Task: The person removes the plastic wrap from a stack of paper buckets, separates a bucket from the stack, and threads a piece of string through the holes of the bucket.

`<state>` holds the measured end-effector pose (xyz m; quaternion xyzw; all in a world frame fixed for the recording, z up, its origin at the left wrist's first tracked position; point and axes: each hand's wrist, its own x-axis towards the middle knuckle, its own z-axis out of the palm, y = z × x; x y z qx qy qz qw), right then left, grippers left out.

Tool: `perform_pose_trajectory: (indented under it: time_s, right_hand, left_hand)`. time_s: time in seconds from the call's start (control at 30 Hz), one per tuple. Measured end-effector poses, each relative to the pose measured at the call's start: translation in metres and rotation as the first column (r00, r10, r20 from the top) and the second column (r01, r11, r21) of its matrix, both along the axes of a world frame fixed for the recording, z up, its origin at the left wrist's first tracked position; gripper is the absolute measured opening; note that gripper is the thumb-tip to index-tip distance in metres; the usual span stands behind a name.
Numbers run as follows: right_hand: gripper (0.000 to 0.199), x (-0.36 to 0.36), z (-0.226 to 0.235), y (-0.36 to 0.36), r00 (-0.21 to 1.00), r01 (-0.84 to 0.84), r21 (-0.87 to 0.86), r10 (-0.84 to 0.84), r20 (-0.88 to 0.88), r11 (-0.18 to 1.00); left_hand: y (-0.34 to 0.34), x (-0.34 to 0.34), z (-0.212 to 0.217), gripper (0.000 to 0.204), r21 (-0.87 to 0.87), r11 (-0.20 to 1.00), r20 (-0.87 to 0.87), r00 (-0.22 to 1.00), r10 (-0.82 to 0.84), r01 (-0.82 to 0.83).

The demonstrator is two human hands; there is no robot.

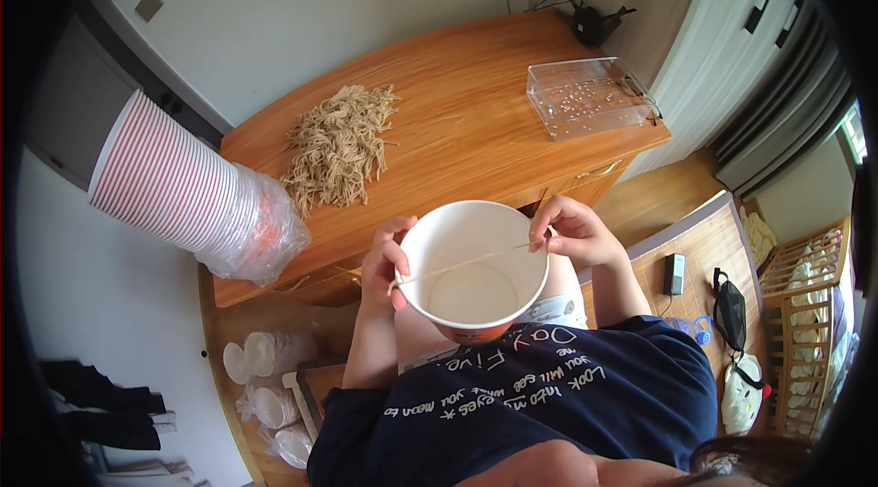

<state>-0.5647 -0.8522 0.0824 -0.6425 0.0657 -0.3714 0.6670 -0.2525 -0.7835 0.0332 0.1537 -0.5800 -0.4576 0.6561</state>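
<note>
A white paper bowl (pixel 473 290) with a red-patterned outside sits in my lap, empty. My left hand (pixel 385 263) grips its left rim and pinches one end of a thin string (pixel 466 261). My right hand (pixel 578 233) pinches the other end at the right rim, so the string runs taut across the bowl's mouth. On the wooden table (pixel 466 135) beyond the bowl lies a heap of tan strings (pixel 339 145).
A tall stack of red-striped paper bowls (pixel 178 187) in clear plastic lies on its side at the table's left end. A clear plastic box (pixel 587 96) stands at the right end. Plastic lids (pixel 271 388) lie on the floor at left; bags (pixel 732 341) at right.
</note>
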Motion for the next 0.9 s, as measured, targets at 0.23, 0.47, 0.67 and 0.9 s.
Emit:
perform_pose_trajectory:
  time_s: [0.23, 0.47, 0.67, 0.9]
  right_hand:
    - [0.028, 0.029, 0.005, 0.005, 0.966, 0.210, -0.073, -0.195, 0.171, 0.975]
    - [0.023, 0.081, 0.018, 0.015, 0.669, 0.598, -0.625, -0.742, 0.043, 0.502]
    - [0.018, 0.128, 0.018, 0.022, 0.494, 0.509, -0.827, -0.868, 0.055, 0.237]
    - [0.020, 0.152, 0.026, 0.030, 0.526, 0.404, -0.796, -0.826, -0.200, 0.450]
  left_hand:
    - [-0.003, 0.008, 0.003, 0.047, 0.338, 0.878, -0.118, 0.911, 0.396, -0.338]
    - [0.024, 0.007, 0.002, 0.019, 0.272, 0.869, 0.107, 0.910, 0.400, -0.414]
    - [0.036, -0.038, 0.003, 0.032, 0.660, 0.749, 0.169, 0.962, -0.213, 0.050]
    - [0.017, -0.049, -0.037, 0.045, 0.608, 0.603, -0.504, 0.838, -0.211, 0.517]
